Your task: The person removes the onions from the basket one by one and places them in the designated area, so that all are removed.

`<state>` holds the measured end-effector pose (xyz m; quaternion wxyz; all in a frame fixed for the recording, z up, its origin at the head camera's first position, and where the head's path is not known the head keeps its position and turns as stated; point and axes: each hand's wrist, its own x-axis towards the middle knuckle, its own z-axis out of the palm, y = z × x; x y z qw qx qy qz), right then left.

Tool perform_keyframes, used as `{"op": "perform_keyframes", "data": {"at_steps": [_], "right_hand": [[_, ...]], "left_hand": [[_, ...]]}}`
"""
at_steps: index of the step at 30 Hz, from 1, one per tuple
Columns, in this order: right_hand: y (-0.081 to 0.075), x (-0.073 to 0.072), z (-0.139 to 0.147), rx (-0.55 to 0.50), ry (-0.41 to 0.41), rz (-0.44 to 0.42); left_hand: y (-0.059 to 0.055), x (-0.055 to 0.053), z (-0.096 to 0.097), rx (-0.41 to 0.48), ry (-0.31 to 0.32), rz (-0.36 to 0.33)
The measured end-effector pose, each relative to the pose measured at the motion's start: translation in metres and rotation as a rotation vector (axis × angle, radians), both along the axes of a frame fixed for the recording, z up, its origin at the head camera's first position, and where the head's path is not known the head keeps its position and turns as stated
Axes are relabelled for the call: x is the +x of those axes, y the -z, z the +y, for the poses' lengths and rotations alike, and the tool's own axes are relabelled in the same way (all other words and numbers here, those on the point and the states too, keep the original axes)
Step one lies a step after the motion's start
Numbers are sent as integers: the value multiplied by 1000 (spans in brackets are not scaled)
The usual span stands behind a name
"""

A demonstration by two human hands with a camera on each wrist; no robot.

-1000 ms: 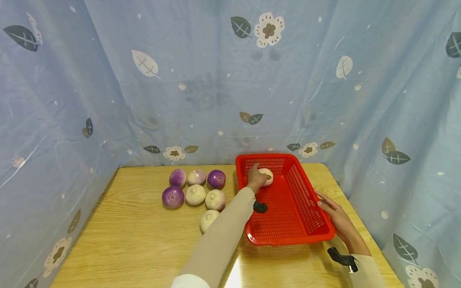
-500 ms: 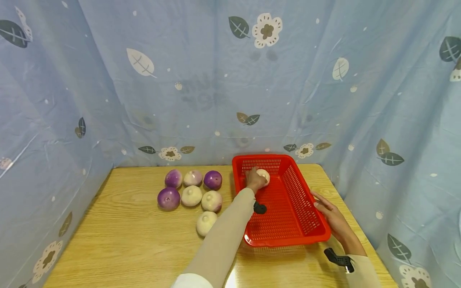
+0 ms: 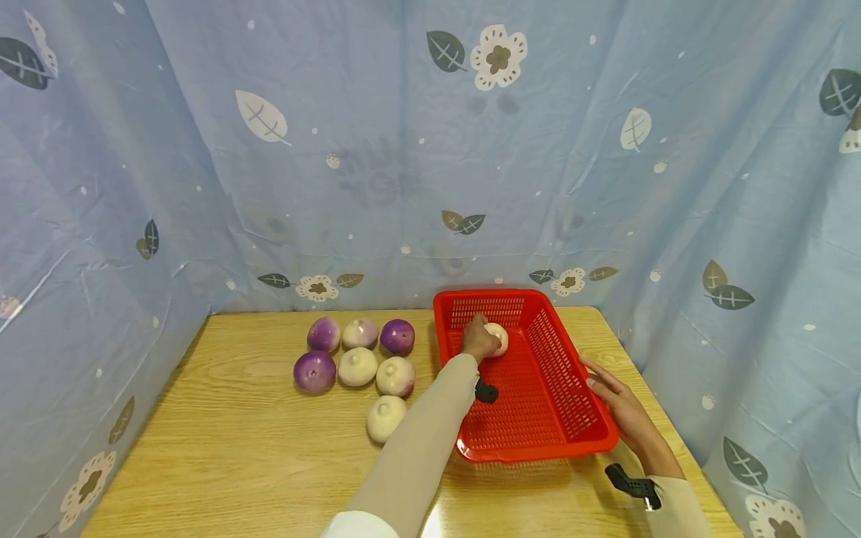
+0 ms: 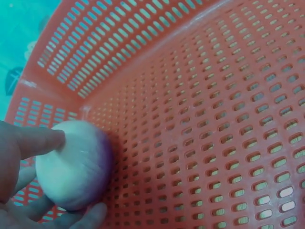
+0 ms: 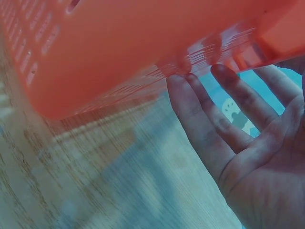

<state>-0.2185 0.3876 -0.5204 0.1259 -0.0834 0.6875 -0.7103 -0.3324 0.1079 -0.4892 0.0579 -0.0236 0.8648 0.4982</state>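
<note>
Inside the red plastic basket (image 3: 531, 388), near its far left corner, my left hand (image 3: 480, 338) holds a pale onion (image 3: 498, 340). The left wrist view shows this onion (image 4: 74, 164) white with a purple side, one digit of the left hand (image 4: 28, 143) on its top and other fingers curled under it. Outside the basket's right wall, my right hand (image 3: 622, 411) touches the red side with extended fingers. In the right wrist view, the fingertips of my right hand (image 5: 252, 138) meet the basket's slotted wall (image 5: 119, 57) from outside.
Left of the basket, several onions lie grouped on the wooden table (image 3: 222, 433), among them a purple onion (image 3: 315, 372) and a white onion (image 3: 386, 418) nearest the left sleeve (image 3: 417, 448). A blue patterned curtain (image 3: 377, 149) stands behind the table and along both sides.
In the last half second, my left hand and its onion have shifted slightly to the right and nearer within the basket. My right hand stays at the basket's side.
</note>
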Motion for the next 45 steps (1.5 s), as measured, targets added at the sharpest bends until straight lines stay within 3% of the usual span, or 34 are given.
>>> {"op": "perform_keyframes", "data": {"at_steps": [10,23,30,37,45], "right_hand": [[0,0,-2,-6,8,-5],[1,0,-1,-19,2,9],[0,0,-2,-8,23,12],[1,0,-1,-21,13,11],[0,0,-2,-8,27,4]], "left_hand": [[-4,4,2,-67,12,-3],[-12,13,0,18,50,61],[-24,17,-10,80,84,121],[-38,23,-19,60,129,184],[-45,33,-33,92,171,231]]}}
